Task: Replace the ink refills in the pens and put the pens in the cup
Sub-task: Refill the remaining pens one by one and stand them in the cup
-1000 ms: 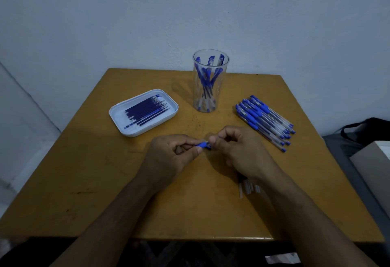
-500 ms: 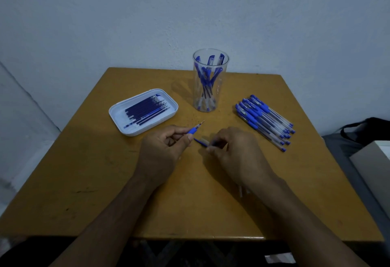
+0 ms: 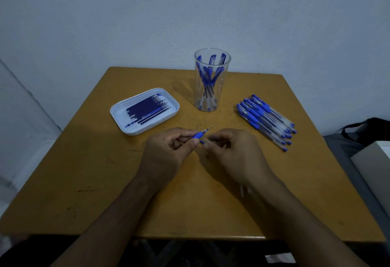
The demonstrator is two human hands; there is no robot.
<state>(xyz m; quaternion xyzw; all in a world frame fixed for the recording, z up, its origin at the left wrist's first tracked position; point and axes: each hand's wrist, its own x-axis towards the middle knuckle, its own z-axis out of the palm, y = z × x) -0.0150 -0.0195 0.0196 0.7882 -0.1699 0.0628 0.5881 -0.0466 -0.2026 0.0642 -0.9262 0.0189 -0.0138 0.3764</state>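
A pale blue-grey wall stands behind a square, ochre wooden table (image 3: 88, 182) that fills most of the view. At about 10 o'clock from the table's middle lies a white tray (image 3: 118, 112) holding a row of dark blue ink refills (image 3: 147, 110), side by side, tips toward 1 o'clock. At 12 o'clock stands a clear cup (image 3: 212, 80), upright, with several blue-capped pens leaning inside it. At 2 o'clock a pile of pens (image 3: 266, 120) lies flat on the table, well apart from the cup.

Near the table's middle the two hands meet. The left hand (image 3: 163, 157) has thumb and forefinger pinched on the blue grip section (image 3: 198, 135) of a pen, its metal tip pointing toward 1 o'clock. The right hand (image 3: 234, 157) is just beside it, fingers curled closed around a thin piece whose blue end shows between the hands; what it is cannot be told. A clear pen part (image 3: 242, 191) shows under the right wrist.
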